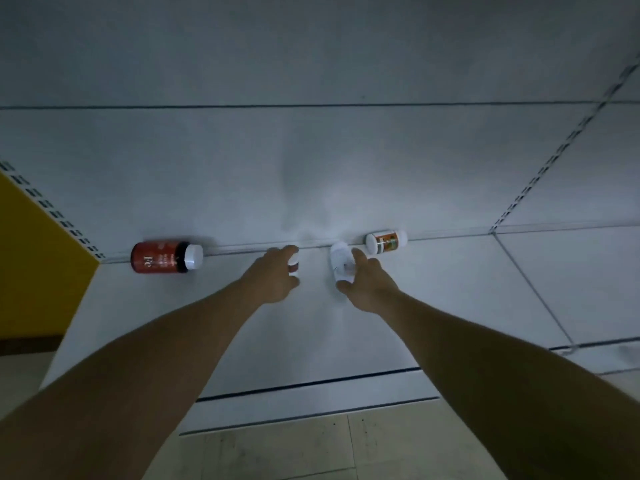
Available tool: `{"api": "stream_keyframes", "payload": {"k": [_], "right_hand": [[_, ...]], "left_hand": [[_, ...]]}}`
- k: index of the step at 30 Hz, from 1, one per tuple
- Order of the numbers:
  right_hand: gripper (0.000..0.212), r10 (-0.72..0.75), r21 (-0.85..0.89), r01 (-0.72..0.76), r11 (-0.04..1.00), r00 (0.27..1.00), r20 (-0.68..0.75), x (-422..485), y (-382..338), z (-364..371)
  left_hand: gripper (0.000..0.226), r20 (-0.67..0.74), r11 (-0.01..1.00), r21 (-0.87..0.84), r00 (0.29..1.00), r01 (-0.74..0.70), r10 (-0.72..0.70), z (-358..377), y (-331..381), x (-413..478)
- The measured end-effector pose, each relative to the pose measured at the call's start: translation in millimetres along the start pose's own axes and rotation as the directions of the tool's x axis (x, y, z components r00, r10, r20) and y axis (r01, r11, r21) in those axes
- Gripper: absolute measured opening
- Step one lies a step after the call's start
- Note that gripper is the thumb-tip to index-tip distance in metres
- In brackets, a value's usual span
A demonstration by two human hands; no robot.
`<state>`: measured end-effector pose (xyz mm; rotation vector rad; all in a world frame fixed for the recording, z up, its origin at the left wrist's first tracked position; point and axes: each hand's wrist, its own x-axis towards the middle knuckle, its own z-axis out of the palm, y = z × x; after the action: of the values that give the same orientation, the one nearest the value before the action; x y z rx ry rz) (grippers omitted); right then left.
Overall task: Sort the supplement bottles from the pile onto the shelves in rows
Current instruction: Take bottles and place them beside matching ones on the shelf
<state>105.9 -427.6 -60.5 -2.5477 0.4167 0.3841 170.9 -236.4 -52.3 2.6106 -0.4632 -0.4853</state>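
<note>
Placement step, head view. We see both arms reaching to the back of a white shelf, where it meets the rear panel. The left hand is curled around a small bottle, of which only a white and red edge shows past the fingers. The right hand grasps a white bottle, which is overexposed, so we cannot read its label or tell whether it stands or lies. 2 other bottles lie on their sides against the rear panel: a red bottle with a white cap, well to the left, and a white bottle with an orange label, just beyond the right hand. We judge that the row is only begun. The next move calls for setting both held bottles down at the back edge, releasing them, and probably righting the 2 lying ones. The pile is out of view.
</note>
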Motion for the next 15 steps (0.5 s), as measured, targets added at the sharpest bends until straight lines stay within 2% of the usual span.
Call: {"api": "stream_keyframes", "payload": {"k": [3, 6, 8, 9, 10, 11, 12, 13, 14, 15], "right_hand": [[0.075, 0.005, -0.027, -0.006, 1.000, 1.000, -0.007, 22, 0, 22], [0.061, -0.032, -0.070, 0.025, 0.997, 0.994, -0.107, 25, 7, 39], [0.046, -0.028, 0.037, 0.034, 0.999, 0.988, -0.151, 12, 10, 39], [0.040, 0.044, 0.235, -0.012, 0.972, 0.990, -0.131, 4, 11, 36], [0.033, 0.161, 0.537, -0.111, 0.837, 0.986, -0.048, -9, 10, 30], [0.024, 0.252, 0.829, -0.221, 0.514, 0.962, 0.100, -24, 9, 25], [0.018, 0.241, 0.944, -0.299, 0.142, 0.935, 0.260, -43, 9, 18], [0.017, 0.168, 0.937, -0.326, -0.127, 0.924, 0.344, -65, 10, 11], [0.020, 0.104, 0.910, -0.329, -0.254, 0.926, 0.364, -88, 10, 5], [0.027, 0.067, 0.901, -0.309, -0.304, 0.937, 0.344, -109, 9, -1]], "left_hand": [[0.064, -0.049, 0.998, 0.022, 0.997, -0.053, 0.054, 23, -3, 37], [0.042, -0.101, 0.991, 0.107, 0.991, -0.074, 0.085, 42, -10, 52], [0.028, -0.188, 0.999, -0.010, 0.981, -0.040, 0.038, 45, -10, 44], [0.024, -0.202, 0.980, -0.200, 0.978, 0.012, -0.053, 43, -7, 36], [0.018, -0.169, 0.874, -0.479, 0.967, 0.086, -0.188, 37, 0, 24], [0.013, -0.077, 0.664, -0.731, 0.949, 0.154, -0.305, 31, 8, 8], [0.012, 0.032, 0.421, -0.885, 0.929, 0.199, -0.370, 25, 17, -10], [0.014, 0.112, 0.286, -0.929, 0.917, 0.233, -0.384, 19, 26, -30], [0.016, 0.167, 0.211, -0.942, 0.910, 0.260, -0.380, 13, 35, -51], [0.017, 0.210, 0.129, -0.953, 0.907, 0.273, -0.365, 9, 43, -72]]}}
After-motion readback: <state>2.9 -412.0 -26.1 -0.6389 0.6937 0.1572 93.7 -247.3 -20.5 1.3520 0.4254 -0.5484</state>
